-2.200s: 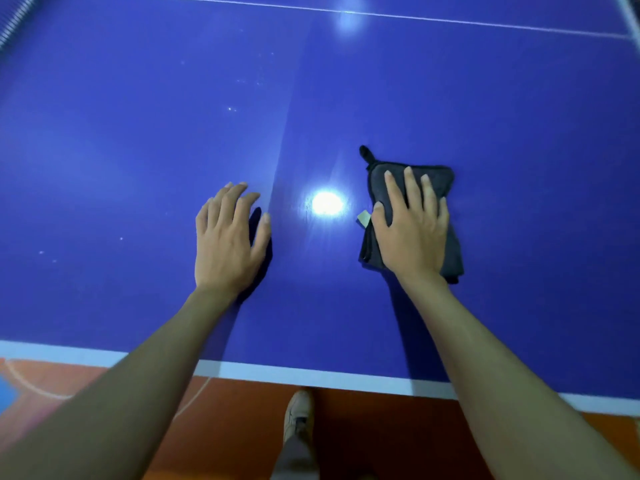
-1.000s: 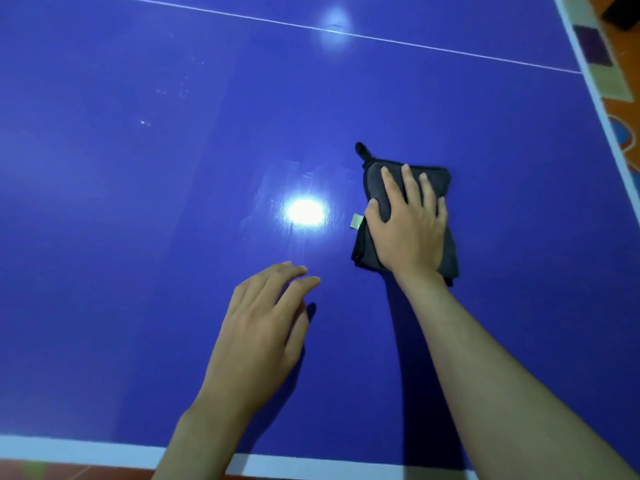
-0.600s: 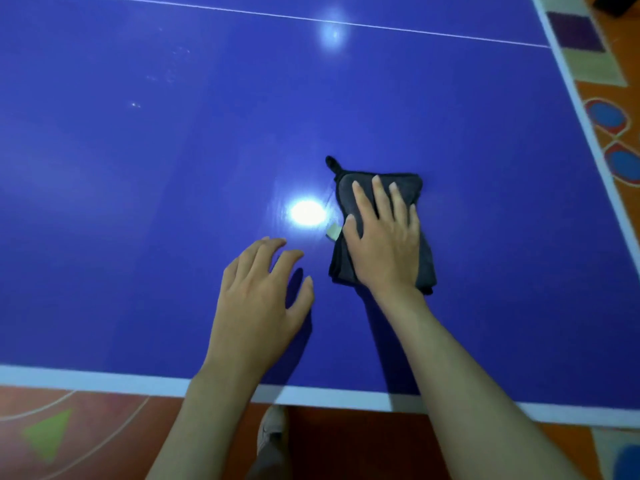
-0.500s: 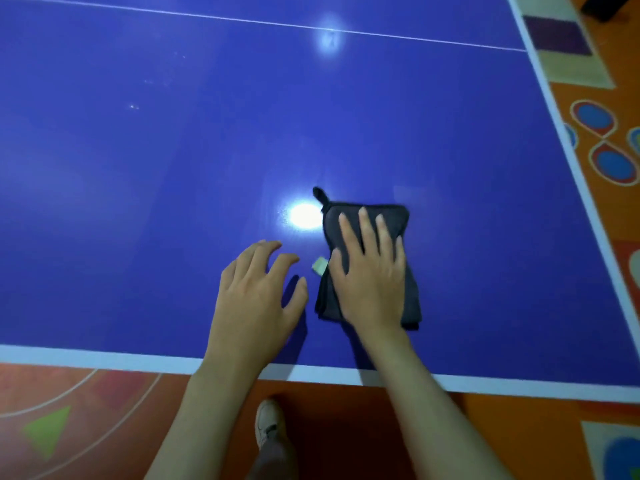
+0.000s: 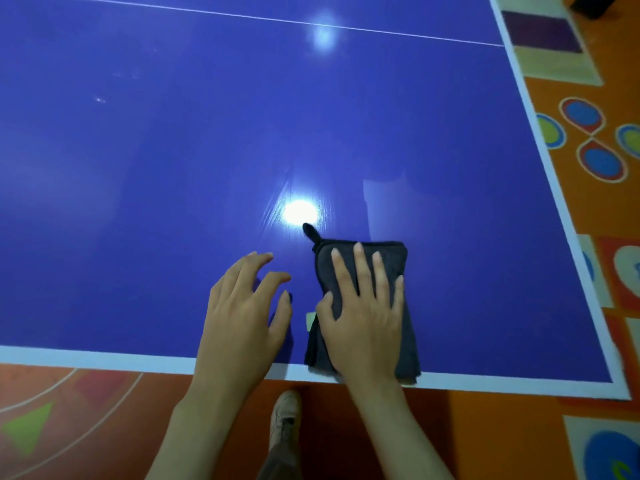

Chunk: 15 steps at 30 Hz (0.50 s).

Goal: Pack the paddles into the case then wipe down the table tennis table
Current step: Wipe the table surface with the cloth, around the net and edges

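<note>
Our right hand (image 5: 363, 317) presses flat on the folded cloth (image 5: 398, 265) at the table's near edge (image 5: 104, 358) — long axis pointing away — left hand (image 5: 242, 323) relaxed, empty, just left of the cloth.

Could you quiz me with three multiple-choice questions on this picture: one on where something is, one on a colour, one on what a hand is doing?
1. Where does the cloth lie?
A. at the table's near edge
B. on the floor
C. far across the table

2. What colour is the table top?
A. green
B. blue
C. red

3. What is the right hand doing?
A. hanging by the person's side
B. gripping a paddle
C. pressing flat on the cloth

Answers:
1 A: the cloth's near end overlaps the white border.
2 B: the top is blue with white lines.
3 C: its straight fingers lie spread on the cloth.
</note>
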Each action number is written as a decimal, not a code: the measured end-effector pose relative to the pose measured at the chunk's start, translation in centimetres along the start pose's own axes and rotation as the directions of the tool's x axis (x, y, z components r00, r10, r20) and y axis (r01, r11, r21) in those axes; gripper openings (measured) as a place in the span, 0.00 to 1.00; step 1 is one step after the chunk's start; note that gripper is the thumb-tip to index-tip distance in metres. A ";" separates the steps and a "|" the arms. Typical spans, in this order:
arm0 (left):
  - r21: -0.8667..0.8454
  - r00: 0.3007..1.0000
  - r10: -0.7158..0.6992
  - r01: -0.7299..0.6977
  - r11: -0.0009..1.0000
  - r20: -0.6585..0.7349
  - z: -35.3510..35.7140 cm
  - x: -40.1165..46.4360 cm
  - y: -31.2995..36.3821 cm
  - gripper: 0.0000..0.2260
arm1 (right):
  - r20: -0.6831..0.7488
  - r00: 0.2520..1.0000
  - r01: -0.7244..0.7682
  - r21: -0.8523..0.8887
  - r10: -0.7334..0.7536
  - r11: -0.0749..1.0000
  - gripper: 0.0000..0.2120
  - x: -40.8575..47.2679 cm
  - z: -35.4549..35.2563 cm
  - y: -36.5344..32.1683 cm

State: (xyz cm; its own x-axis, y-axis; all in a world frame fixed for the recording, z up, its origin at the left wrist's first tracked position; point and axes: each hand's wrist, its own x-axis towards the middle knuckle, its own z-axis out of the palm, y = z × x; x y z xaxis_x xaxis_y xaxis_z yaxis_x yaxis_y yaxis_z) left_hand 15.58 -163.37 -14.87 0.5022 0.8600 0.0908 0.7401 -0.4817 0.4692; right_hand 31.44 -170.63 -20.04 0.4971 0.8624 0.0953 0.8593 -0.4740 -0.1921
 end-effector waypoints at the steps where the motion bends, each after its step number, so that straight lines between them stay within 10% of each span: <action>1: -0.021 1.000 -0.006 0.006 1.000 -0.003 0.2 0.6 -0.1 0.12 | -0.002 1.000 0.001 -0.008 -0.001 1.000 0.31 1.7 0.1 0.4; 15: -0.143 0.999 0.029 -0.034 0.989 -0.033 2.8 9.1 1.6 0.09 | -0.037 0.999 -0.035 0.006 0.035 0.999 0.30 24.9 1.0 4.8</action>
State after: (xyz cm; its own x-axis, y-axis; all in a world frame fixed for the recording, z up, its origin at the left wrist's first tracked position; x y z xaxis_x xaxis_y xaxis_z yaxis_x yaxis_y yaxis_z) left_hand 22.53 -156.80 -15.77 0.5084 0.8507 0.1335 0.6512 -0.4812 0.5868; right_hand 47.85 -151.28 -19.54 0.5312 0.8380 0.1248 0.8406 -0.5029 -0.2010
